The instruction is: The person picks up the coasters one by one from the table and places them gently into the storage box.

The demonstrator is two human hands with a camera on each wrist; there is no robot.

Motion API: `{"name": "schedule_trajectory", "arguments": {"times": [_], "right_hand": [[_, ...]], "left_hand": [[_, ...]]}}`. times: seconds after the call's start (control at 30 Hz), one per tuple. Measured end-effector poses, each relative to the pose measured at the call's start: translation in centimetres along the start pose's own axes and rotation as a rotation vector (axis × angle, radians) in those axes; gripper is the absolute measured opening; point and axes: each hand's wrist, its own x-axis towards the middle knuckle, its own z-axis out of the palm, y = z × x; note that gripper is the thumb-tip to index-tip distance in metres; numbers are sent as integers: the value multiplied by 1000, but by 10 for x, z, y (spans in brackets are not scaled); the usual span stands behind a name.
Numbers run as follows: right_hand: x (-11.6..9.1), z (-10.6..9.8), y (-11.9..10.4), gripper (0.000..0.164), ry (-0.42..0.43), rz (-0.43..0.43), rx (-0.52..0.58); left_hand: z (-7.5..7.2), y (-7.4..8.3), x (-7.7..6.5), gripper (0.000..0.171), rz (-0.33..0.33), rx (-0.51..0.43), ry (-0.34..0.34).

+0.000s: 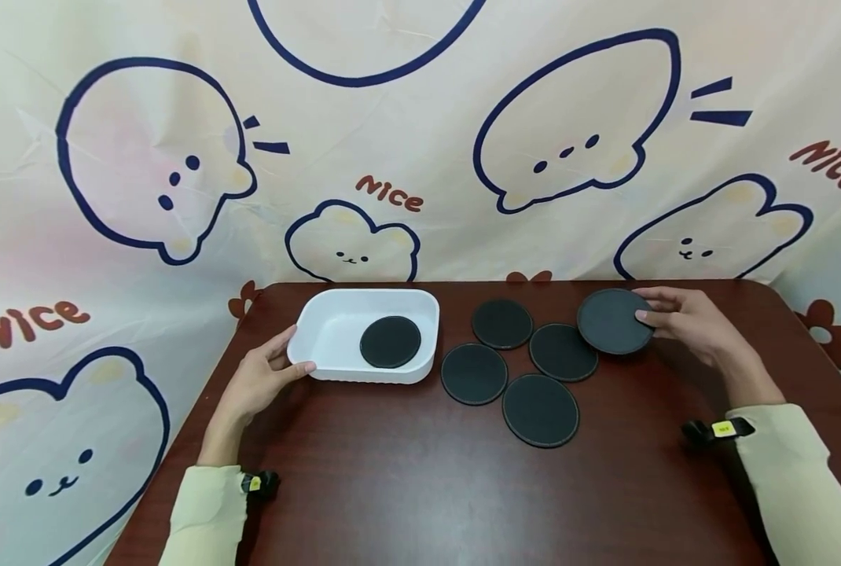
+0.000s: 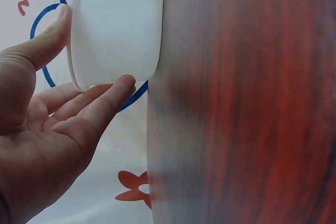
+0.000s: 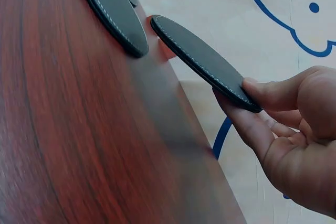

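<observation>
My right hand [image 1: 689, 322] pinches a round black coaster [image 1: 615, 321] by its right edge, thumb on top and fingers beneath. In the right wrist view this coaster [image 3: 202, 59] is tilted above the table, and pale stitching runs along its rim. At the left, my left hand [image 1: 261, 377] holds the end of a white plastic tray [image 1: 321, 314], with the thumb at its front corner and the fingers along its left side. Inside the tray, toward the right, lies one black coaster [image 1: 391, 342]. The left wrist view shows my fingertips [image 2: 126, 81] against the tray's end.
Several more black coasters lie flat between the tray and my right hand, among them a front one [image 1: 541, 410] and a back one [image 1: 502, 324]. All rest on a dark brown wooden table [image 1: 420, 479]. A printed cloth [image 1: 449, 141] hangs behind the table's back edge.
</observation>
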Motion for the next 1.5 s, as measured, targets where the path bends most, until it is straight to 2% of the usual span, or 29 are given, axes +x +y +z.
{"name": "schedule_trajectory", "arguments": {"times": [0.6,1.07,1.23,1.5], "right_hand": [[1,14,-22,59,-23,-26,-14],[-3,21,-24,58,-42,-14,6],[-4,24,-26,60,-60,-19,92],[-6,33,-35,67,-124,9,332]], "left_hand": [[-4,0,-4,93,-25,12,8],[-1,-5,-4,93,-22,17,4],[-1,-4,-3,93,-12,19,4],[0,-4,-1,93,-9,28,4]]}}
